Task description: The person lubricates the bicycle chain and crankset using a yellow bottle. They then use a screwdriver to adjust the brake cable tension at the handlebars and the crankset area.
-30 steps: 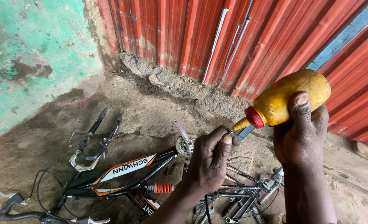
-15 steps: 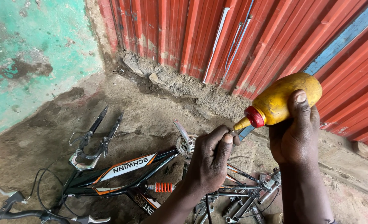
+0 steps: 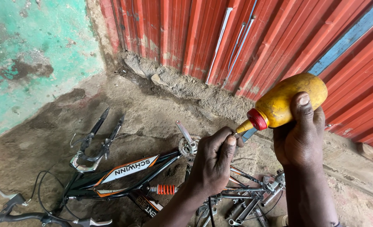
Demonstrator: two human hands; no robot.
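Dirt floor [image 3: 152,109] in a corner between a flaking green wall [image 3: 30,54] and red corrugated sheeting [image 3: 186,38]. Nearest, at the bottom edge, a jumble of metal parts [image 3: 245,206] and a black handlebar [image 3: 22,216] with brake levers. Just above those parts, left hand [image 3: 213,162] closed, thumb and fingers pinched on a small metal piece [image 3: 248,133], mostly hidden, perhaps a flat tool or part. Right hand [image 3: 300,138] wrapped round a grimy yellow bottle [image 3: 287,101], thumb pressed along its side, red collar and yellow nozzle tilted down to the left, tip touching or just beside the pinched piece. Bottle held in the air, well above the floor, in front of the sheeting. Left of the hands, a black bike frame [image 3: 119,176] lying flat, with an orange coil spring [image 3: 166,189] and a silver crank [image 3: 188,141] at its near end. Farther left, a black fork [image 3: 98,136] lying on the dirt, blades pointing toward the corner. Beyond, a rough concrete ledge [image 3: 182,84] along the foot of the sheeting, thin pale rods [image 3: 220,42] leaning against the red metal.
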